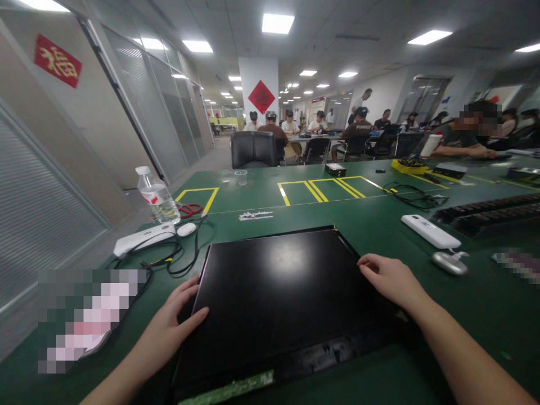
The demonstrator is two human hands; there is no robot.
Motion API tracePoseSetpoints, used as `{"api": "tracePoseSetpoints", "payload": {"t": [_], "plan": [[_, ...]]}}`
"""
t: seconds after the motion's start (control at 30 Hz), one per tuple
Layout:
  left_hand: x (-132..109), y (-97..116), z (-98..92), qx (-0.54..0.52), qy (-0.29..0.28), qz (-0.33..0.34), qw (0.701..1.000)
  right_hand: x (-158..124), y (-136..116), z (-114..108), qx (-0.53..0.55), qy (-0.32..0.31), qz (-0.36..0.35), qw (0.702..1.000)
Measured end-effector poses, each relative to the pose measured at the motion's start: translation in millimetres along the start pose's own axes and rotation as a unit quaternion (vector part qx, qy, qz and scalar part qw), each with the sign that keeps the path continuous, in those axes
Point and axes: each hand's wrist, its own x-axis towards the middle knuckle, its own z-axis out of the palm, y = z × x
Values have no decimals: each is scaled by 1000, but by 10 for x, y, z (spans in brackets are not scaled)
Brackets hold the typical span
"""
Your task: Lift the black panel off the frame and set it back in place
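A black LCD screen panel [278, 292] lies on the green table in front of me, glossy, with a ceiling light reflected in it. A green circuit board strip [236, 388] runs along its near edge. My left hand [179, 312] grips the panel's left side, thumb on the top face and fingers along the outer edge. At the right edge, my right hand [386, 275] holds the panel's frame with bent fingers; its thumb is partly hidden. A dark frame shows around the panel's far and right sides.
Left of the panel are a water bottle [156, 194], red-handled scissors [189, 210], a white power bank [145, 239] and black cables [185, 264]. To the right lie another white device [430, 231] and a silver mouse [449, 262]. Other people sit at tables beyond.
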Motion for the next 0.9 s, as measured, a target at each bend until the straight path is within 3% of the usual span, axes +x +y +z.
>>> {"api": "tracePoseSetpoints", "payload": {"t": [0.67, 0.9], "plan": [[10, 36, -3, 69, 8, 27, 997, 5, -15, -24, 23, -9, 8, 1000], [48, -213, 1, 157, 20, 104, 982, 14, -9, -16, 22, -8, 9, 1000]]}}
